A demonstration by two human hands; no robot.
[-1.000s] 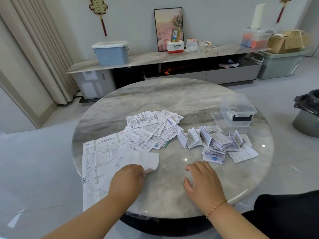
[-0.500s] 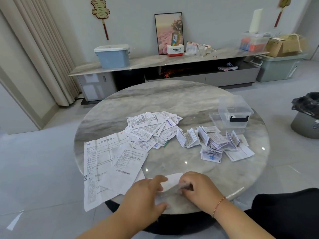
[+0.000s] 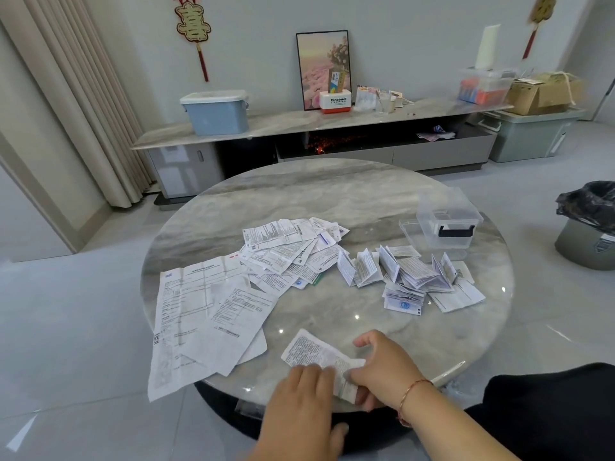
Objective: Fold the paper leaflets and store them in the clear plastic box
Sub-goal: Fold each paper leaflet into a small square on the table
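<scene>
A small printed leaflet (image 3: pixel 316 352) lies at the near edge of the round marble table (image 3: pixel 332 194). My left hand (image 3: pixel 303 404) presses flat on its near side. My right hand (image 3: pixel 382 367) pinches its right end, which curls over the table edge. Unfolded leaflets (image 3: pixel 289 251) are heaped mid-table. Two big sheets (image 3: pixel 199 311) overhang the left rim. Folded leaflets (image 3: pixel 409 271) are piled on the right. The clear plastic box (image 3: pixel 446 217) stands behind them at the far right, with a black latch facing me.
A grey bin with a black bag (image 3: pixel 589 224) stands on the floor to the right. Behind the table runs a low marble sideboard (image 3: pixel 299 124) with a blue lidded tub (image 3: pixel 216 111) and other boxes. A dark-clothed knee (image 3: pixel 549 414) is at the lower right.
My left hand took a small leaflet off the big sheets on the left and slid it to the near edge. Both hands now hold it there, and its printed side shows.
</scene>
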